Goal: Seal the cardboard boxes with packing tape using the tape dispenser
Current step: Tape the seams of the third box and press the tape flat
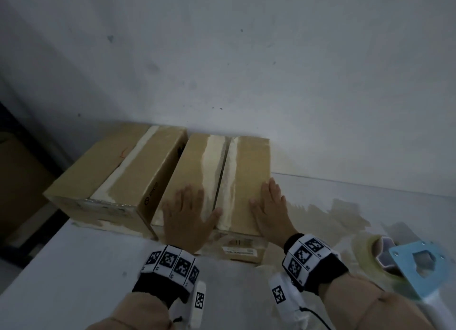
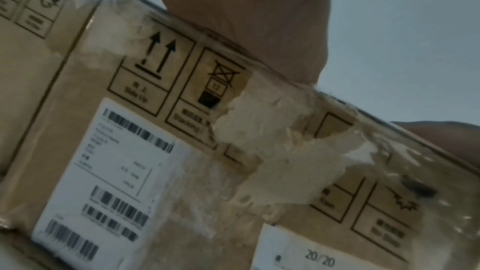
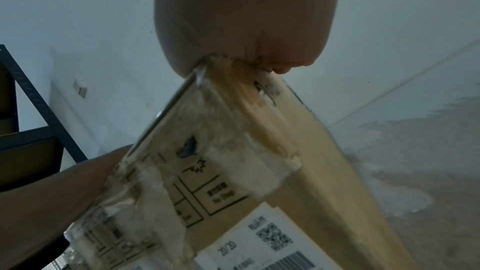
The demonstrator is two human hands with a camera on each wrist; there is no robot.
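Two cardboard boxes stand side by side against the wall. The right box point(image 1: 243, 162) has its two top flaps closed, with a dark seam running down the middle between torn pale strips. My left hand point(image 1: 187, 213) lies flat on the left flap, fingers spread. On the right flap my right hand point(image 1: 270, 206) lies flat too, near the box's right edge. The left box point(image 1: 103, 167) has a pale strip along its top. A blue tape dispenser point(image 1: 419, 265) with a clear tape roll lies on the table at the right. Both wrist views show the right box's front face point(image 2: 182, 130) point(image 3: 221, 171) with labels and torn paper.
The boxes sit on a white table point(image 1: 74, 268) pushed against a white wall point(image 1: 246, 58). Brownish torn-paper residue marks the table to the right of the boxes. A dark metal shelf point(image 3: 33, 110) stands off to the left.
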